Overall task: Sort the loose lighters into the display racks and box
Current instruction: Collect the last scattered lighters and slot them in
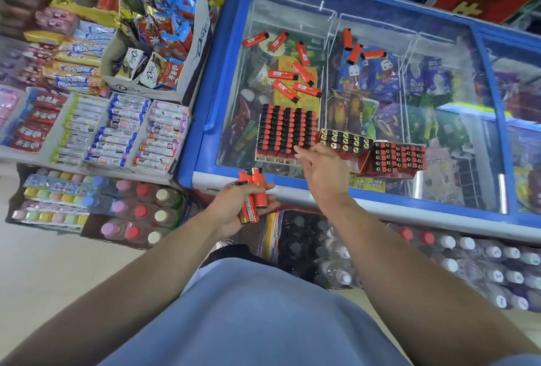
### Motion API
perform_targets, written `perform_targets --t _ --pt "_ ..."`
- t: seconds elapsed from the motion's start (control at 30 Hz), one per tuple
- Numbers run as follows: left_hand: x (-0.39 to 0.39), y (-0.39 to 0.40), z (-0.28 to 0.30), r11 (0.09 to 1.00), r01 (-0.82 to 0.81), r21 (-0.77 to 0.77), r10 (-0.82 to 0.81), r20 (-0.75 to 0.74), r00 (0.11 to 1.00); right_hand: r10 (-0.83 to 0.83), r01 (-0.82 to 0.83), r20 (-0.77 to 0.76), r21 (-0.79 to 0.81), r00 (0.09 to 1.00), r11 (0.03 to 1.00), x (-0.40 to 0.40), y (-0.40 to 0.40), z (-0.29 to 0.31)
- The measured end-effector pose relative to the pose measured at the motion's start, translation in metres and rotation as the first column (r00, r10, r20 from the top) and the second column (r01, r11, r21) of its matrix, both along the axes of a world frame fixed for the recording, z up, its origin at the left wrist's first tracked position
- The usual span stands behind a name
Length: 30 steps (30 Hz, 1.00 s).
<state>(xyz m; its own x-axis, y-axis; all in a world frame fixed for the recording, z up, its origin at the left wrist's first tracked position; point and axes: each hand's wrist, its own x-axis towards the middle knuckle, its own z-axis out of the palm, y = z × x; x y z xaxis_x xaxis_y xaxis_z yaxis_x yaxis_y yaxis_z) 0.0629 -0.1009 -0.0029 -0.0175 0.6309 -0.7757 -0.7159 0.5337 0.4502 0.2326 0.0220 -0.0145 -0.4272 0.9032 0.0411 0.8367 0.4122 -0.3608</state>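
While your left hand (234, 207) clutches a bundle of red lighters (251, 198) as a ready supply, your right hand (320, 171) hovers empty, fingers relaxed, by the full rack (285, 133) on the freezer lid (439, 160), with loose lighters (289, 74) scattered beyond.

Left hand (234, 207) curled, gripping; right hand (322, 172) outstretched, relaxed.

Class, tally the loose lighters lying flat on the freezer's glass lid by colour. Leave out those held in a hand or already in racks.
Red lighters with white labels, left cluster: 7
Orange lighters, right cluster: 3
Total loose on the glass lid: 10
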Motion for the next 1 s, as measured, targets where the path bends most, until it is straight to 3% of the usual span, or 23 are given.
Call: perform_targets --t 0.07,0.13,0.17,0.23,0.3,0.4,0.5,0.57,0.7,0.83,1.0 --pt "-0.003 0.001 0.002 0.998 0.055 0.033 -0.056 0.005 0.998 -0.030 0.029 0.039 0.034 0.999 0.999 0.000 -0.002 0.001" --pt "-0.004 0.003 0.005 0.993 0.102 0.064 -0.102 0.006 0.995 -0.080 0.083 -0.057 0.047 0.995 0.995 -0.002 -0.008 0.006" --pt "-0.003 0.004 0.005 0.990 0.122 0.077 -0.122 0.004 0.992 -0.090 0.091 -0.127 0.003 0.988 0.996 -0.005 -0.012 0.010" --pt "-0.001 0.007 0.006 0.984 0.156 0.088 -0.156 -0.006 0.988 -0.086 0.029 -0.228 -0.242 0.970 0.970 -0.010 -0.021 0.019" --pt "0.004 0.011 0.007 0.981 0.172 0.086 -0.171 -0.011 0.985 -0.133 -0.023 -0.251 -0.533 0.959 0.846 -0.013 -0.027 0.025" --pt "0.011 0.017 0.006 0.978 0.199 0.056 -0.198 -0.018 0.980 -0.322 0.053 -0.225 -0.741 0.920 0.670 -0.004 -0.027 0.026" --pt "0.019 0.025 0.004 0.981 0.193 -0.009 -0.193 -0.028 0.981 -0.615 0.106 -0.299 -0.839 0.730 0.534 0.014 -0.020 0.026" --pt "0.024 0.031 0.004 0.980 0.188 -0.059 -0.189 -0.017 0.982 -0.669 0.202 -0.319 -0.789 0.672 0.580 0.031 -0.012 0.027" --pt "0.033 0.042 0.009 0.968 0.243 -0.068 -0.241 0.030 0.970 -0.508 0.421 -0.176 -0.372 0.843 0.827 0.070 0.003 0.031" --pt "0.041 0.048 0.015 0.973 0.226 -0.041 -0.223 0.061 0.973 -0.480 0.458 -0.112 -0.175 0.870 0.871 0.098 0.018 0.028" --pt "0.045 0.045 0.018 0.984 0.170 -0.046 -0.162 0.136 0.977 -0.352 0.350 -0.055 -0.050 0.934 0.936 0.112 0.038 0.021"
